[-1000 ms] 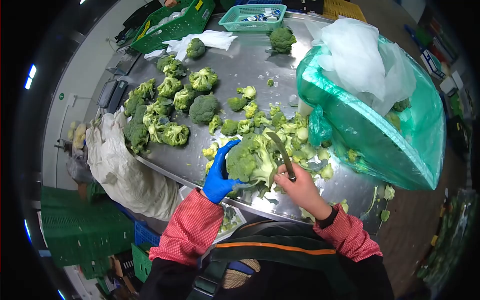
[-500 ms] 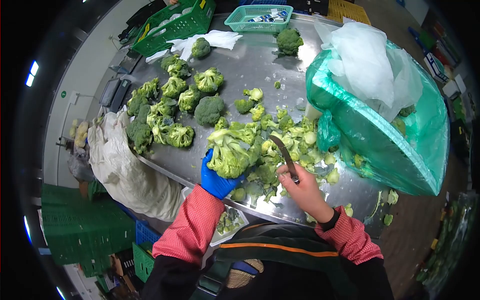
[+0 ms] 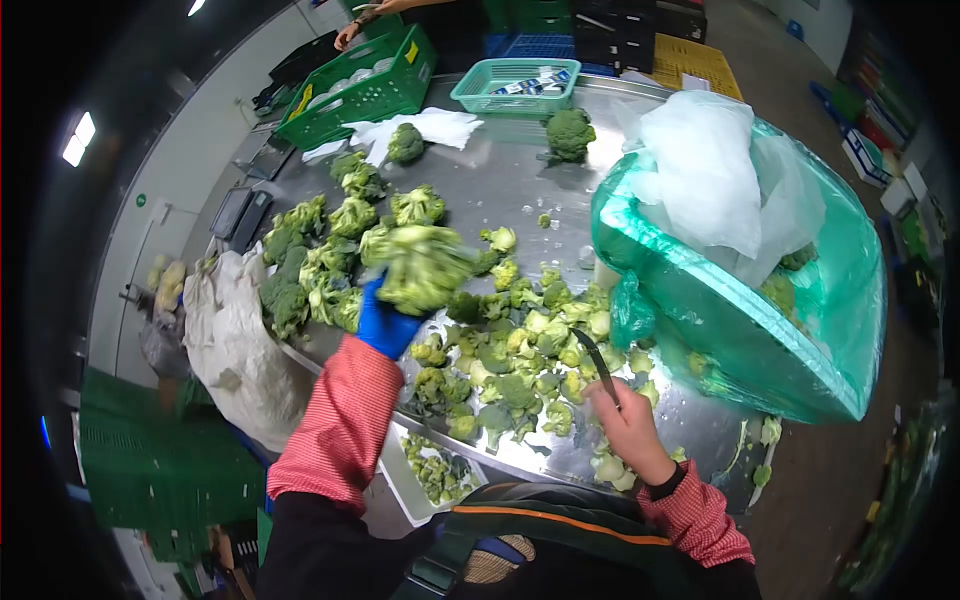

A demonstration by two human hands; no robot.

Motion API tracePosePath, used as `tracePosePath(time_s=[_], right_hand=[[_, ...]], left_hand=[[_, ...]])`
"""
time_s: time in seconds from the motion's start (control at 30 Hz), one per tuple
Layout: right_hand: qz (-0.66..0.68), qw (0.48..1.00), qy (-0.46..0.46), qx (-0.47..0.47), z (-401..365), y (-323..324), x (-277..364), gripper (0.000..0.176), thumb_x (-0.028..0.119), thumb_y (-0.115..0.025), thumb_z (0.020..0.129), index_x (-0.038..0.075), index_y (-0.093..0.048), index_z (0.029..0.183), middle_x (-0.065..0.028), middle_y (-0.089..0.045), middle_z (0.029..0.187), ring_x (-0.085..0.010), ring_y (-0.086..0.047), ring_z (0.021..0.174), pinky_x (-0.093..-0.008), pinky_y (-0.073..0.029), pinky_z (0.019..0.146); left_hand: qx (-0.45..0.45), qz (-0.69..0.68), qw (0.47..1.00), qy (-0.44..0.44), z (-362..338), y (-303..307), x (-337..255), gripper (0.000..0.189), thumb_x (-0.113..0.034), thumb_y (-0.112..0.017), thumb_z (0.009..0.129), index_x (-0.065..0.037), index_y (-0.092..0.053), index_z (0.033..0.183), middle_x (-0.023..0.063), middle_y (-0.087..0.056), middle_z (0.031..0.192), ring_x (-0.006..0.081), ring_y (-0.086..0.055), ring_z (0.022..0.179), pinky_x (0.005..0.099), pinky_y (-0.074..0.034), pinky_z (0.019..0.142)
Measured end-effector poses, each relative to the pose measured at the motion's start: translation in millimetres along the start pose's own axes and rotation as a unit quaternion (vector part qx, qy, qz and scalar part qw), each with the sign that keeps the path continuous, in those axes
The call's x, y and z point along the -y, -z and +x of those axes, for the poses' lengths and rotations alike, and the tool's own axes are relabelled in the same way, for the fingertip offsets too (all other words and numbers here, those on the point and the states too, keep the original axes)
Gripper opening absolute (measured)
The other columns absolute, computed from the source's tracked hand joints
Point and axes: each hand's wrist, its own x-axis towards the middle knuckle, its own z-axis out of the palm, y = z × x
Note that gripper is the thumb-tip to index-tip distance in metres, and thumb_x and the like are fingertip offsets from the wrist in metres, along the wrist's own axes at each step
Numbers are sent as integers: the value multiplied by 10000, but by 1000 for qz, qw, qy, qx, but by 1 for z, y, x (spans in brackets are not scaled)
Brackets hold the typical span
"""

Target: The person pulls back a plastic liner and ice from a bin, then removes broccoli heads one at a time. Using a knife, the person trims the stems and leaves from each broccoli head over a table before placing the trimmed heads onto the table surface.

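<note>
My left hand [image 3: 388, 322], in a blue glove, is closed on a large head of broccoli [image 3: 418, 268], which is smeared by motion above the steel table. My bare right hand [image 3: 630, 432] grips a knife with a dark curved blade [image 3: 596, 362], its tip up and to the left. Below and between the hands lies a heap of cut broccoli pieces [image 3: 520, 385]. Several whole broccoli heads [image 3: 352, 216] stand in a group to the left, partly behind the held one. A single head [image 3: 570, 135] sits farther back.
To the right stands a crate lined with a green bag [image 3: 740, 280], white plastic [image 3: 700, 170] on top. A green crate [image 3: 365, 85] and a turquoise basket [image 3: 515, 87] are at the back. A white tub [image 3: 405, 485] sits below the table edge. Another person's hand [image 3: 347, 36] shows behind the crate.
My left hand has moved left and up with the broccoli head, uncovering more of the cut pieces. My right hand with the knife has shifted slightly right and down. Another person's arm has come into view.
</note>
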Motion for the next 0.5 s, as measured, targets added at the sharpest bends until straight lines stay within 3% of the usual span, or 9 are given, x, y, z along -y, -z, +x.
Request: tracePosePath(time_s=[0.03, 0.1, 0.13, 0.37, 0.5], right_hand=[[-48, 999, -6, 17, 2, 7, 8, 237, 263, -556, 953, 34, -614, 960, -137, -586, 654, -266, -592, 592, -360, -435, 547], [-107, 991, 77, 6, 9, 16, 15, 228, 264, -551, 950, 43, -590, 912, -155, -566, 645, -320, -586, 600, -392, -430, 532], [-137, 984, 115, 1, 11, 20, 17, 227, 264, -549, 948, 48, -578, 888, -163, -556, 640, -347, -584, 604, -408, -428, 524], [-226, 947, 227, 7, 27, 24, 36, 248, 287, -590, 917, 62, -539, 825, -152, -574, 640, -366, -589, 606, -450, -438, 514], [-248, 942, 217, 57, 39, 22, 47, 310, 326, -558, 937, 48, -563, 801, -158, -591, 660, -380, -587, 616, -460, -444, 534]], left_hand=[[6, 22, 999, 47, -8, -13, 15, 577, -434, -578, 877, -110, -475, 1344, 128, -543, 1320, 307, -537, 1208, 519, -412, 1054], [64, 91, 990, 86, -16, -27, 34, 612, -454, -592, 861, -116, -465, 1354, 114, -540, 1328, 299, -530, 1220, 526, -430, 1035], [51, 80, 991, 98, -21, -36, 43, 592, -425, -579, 876, -113, -458, 1364, 112, -538, 1331, 293, -539, 1213, 520, -438, 1029], [79, 39, 976, 200, -37, -47, 59, 554, -419, -468, 933, -114, -434, 1395, 135, -537, 1335, 299, -574, 1174, 507, -483, 985], [120, 25, 962, 244, -40, -38, 59, 545, -429, -405, 957, -98, -445, 1388, 156, -551, 1317, 320, -570, 1183, 530, -485, 975]])
